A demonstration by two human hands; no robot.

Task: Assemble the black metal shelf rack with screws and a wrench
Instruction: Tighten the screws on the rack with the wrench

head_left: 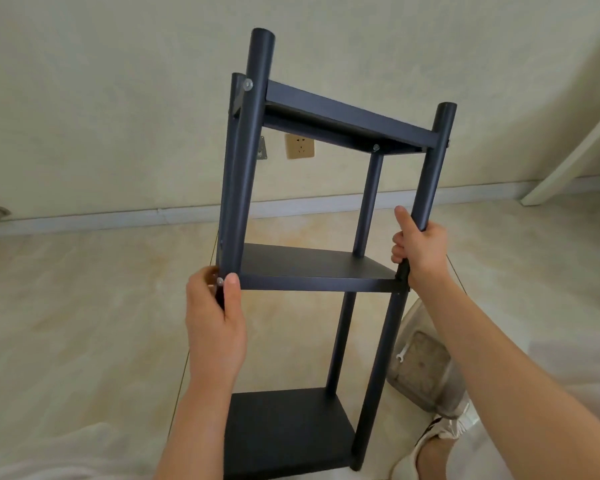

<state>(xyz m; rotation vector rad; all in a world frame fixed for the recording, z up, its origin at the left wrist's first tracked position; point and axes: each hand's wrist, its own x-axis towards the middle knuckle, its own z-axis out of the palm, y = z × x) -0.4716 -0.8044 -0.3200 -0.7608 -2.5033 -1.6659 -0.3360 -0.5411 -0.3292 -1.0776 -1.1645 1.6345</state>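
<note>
The rack point(312, 282) tilts over the floor point(84, 323), left hand point(215, 323) curled round its front-left post at the middle shelf, right hand point(418, 249) round the right post just above; best hold both posts firmly and set it down squarely; shelves bare, pale bag point(423, 362) nearby, contents unclear.
</note>
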